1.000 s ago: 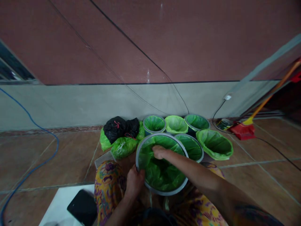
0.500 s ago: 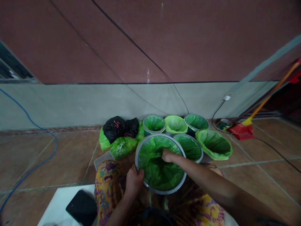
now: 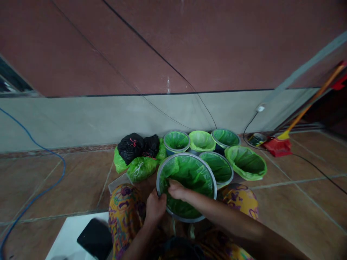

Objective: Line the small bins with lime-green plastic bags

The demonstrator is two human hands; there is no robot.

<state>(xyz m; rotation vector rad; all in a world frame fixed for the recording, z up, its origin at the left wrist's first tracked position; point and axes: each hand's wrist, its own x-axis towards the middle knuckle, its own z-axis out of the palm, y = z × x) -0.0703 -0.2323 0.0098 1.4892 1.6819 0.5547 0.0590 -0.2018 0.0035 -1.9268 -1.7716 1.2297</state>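
Note:
A round grey bin (image 3: 211, 177) lined with a green plastic bag (image 3: 192, 173) rests between my knees. My left hand (image 3: 155, 208) grips the bin's near left rim from outside, fingers closed on it. My right hand (image 3: 176, 189) reaches inside near the left wall, fingers curled against the green liner, close to my left hand. Whether it pinches the plastic is hard to see.
Several other green-lined bins (image 3: 220, 167) stand behind, by the wall. Tied black bags (image 3: 135, 146) and green bags (image 3: 141, 168) lie to the left. A red dustpan with an orange handle (image 3: 276, 146), wall cables, a blue cable (image 3: 40, 187) and a black phone (image 3: 93, 238) on a white sheet are around.
My right hand has moved from the bin's far side, through the middle, to the near left wall beside my left hand. My left hand has kept its hold on the rim.

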